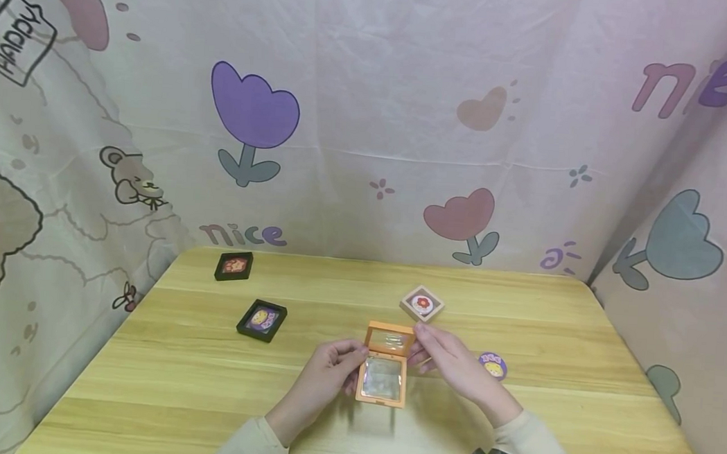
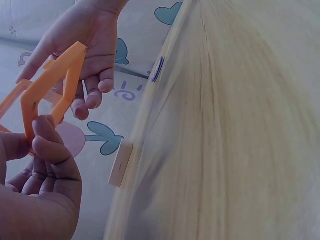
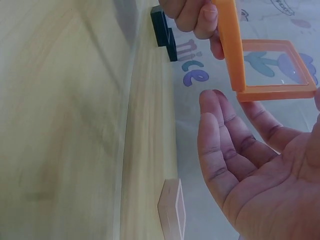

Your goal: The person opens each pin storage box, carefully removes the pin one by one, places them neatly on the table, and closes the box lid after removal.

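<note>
The patterned cloth [image 1: 370, 116] behind the wooden table [image 1: 204, 384] carries all the readable writing; just above the table's far left corner it reads "nice" [image 1: 243, 234] in pink and purple letters; the same word shows again in the right wrist view as "nice" [image 3: 192, 62], beside the table edge; high above the table's far right corner a larger "nice" [image 1: 694, 84] runs across the fold of the cloth; far up to the left of the table a tag-shaped outline holds the word "Happy" [image 1: 17, 38], tilted; the round purple badge [image 1: 492, 365] on the table, right of the centre, may bear yellow letters, too small to read.
</note>
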A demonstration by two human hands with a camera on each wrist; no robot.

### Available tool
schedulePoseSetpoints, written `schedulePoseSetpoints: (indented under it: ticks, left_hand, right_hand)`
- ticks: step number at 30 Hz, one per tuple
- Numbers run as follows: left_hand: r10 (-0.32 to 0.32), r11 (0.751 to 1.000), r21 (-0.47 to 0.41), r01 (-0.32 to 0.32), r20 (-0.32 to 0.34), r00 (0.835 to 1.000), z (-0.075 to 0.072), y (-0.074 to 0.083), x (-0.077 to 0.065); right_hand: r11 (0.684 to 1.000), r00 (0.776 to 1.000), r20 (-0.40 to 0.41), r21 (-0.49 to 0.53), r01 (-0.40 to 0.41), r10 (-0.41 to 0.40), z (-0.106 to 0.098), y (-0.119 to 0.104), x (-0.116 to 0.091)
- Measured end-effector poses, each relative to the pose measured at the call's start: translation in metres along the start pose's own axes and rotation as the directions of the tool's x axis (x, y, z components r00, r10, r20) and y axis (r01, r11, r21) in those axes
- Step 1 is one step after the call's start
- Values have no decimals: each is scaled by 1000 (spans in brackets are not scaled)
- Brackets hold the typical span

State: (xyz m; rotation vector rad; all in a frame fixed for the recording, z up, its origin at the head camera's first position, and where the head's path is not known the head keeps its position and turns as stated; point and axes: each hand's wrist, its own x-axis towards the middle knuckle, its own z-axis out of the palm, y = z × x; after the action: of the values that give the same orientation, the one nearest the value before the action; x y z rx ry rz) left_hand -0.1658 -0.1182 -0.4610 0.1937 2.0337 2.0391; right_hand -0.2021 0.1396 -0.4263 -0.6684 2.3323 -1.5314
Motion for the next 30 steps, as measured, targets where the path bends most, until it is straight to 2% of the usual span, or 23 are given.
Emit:
schedulePoseSetpoints:
  ticks: [11,21,30]
  left_hand:
    - [-15,1000,-23,16,18,1000,0,-3,2]
    - [-24,1000,-17,24,11,1000,0,-3,2]
    - [-25,1000,-17,25,0,1000,1,-1,2]
  right_hand:
    - [1000,999,45,24,5,-6,2,-1,1]
    - [999,999,19,-4,-43,43,2,-6,2]
    - [999,999,11,5,-39,39,2,-6,3]
